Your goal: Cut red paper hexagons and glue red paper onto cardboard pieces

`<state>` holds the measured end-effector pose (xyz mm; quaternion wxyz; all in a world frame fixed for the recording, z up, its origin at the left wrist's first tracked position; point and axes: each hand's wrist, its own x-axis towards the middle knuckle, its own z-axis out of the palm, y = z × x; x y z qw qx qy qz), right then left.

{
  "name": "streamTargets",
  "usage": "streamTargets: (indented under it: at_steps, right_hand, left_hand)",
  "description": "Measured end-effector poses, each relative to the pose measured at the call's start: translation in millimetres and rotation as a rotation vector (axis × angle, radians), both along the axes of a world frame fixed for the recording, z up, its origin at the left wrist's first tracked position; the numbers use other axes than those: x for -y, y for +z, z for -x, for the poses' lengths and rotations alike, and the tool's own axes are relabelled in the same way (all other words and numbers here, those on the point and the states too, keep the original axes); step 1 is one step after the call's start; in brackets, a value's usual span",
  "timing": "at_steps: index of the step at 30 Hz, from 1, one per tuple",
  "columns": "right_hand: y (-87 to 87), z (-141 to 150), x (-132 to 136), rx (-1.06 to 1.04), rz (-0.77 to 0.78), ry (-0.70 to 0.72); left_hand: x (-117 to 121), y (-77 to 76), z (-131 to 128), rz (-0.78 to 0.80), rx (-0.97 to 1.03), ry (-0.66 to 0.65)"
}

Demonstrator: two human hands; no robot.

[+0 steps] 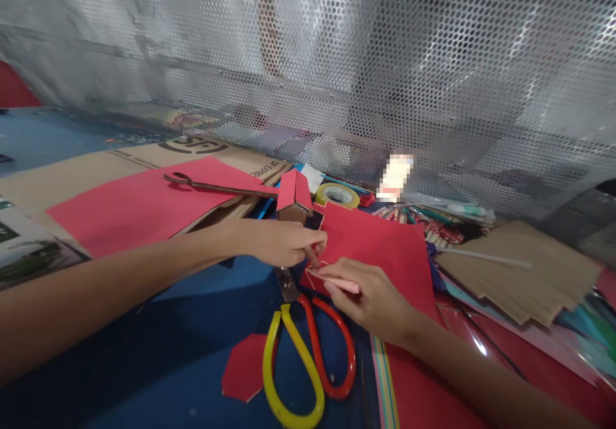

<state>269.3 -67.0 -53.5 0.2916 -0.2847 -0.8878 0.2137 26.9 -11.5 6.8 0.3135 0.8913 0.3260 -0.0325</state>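
My right hand (pixel 368 294) is closed around a slim pale pink pen (pixel 344 284), its tip against a sheet of red paper (pixel 380 236). Pale lines form a small outline at that tip. From the left, my left hand (pixel 283 242) presses its bent fingers onto the same sheet near the outline; whether a small piece lies under them is hidden. Just below both hands lie scissors (pixel 289 286) with one yellow and one red handle loop. A red cut-out with several sides (pixel 244 368) rests beside them. Behind my left hand stands a small red cardboard house shape (pixel 294 197).
A twisted brown cord (pixel 216 187) crosses another red sheet (pixel 144 204) on flat cardboard (pixel 29 182). Yellow tape (pixel 325 193) sits behind the hands. Brown card pieces (pixel 520 269) and scattered craft items lie right. A perforated metal panel (pixel 308 63) closes off the back.
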Motion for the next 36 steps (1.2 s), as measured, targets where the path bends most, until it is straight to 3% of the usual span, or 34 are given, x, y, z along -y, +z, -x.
streamTargets:
  at_steps: [12, 17, 23, 31, 36]
  right_hand:
    - [4.4, 1, 2, -0.036, 0.022, 0.010]
    - [13.9, -6, 6, -0.273, 0.078, -0.069]
    - [42.5, -20, 0, -0.473, 0.014, -0.164]
    - [94.1, -38, -13, -0.339, -0.190, -0.072]
    - [108.1, -44, -20, -0.177, -0.175, -0.144]
  left_hand:
    - [0, -2.3, 1, 0.000, 0.026, -0.012]
    - [-2, -4.1, 2, -0.036, 0.055, -0.029]
    - [-3, -7.4, 3, 0.003, 0.091, -0.049]
    - [12, 2.7, -12, -0.227, -0.088, -0.012]
    - [16, 3.8, -20, -0.322, -0.159, -0.022]
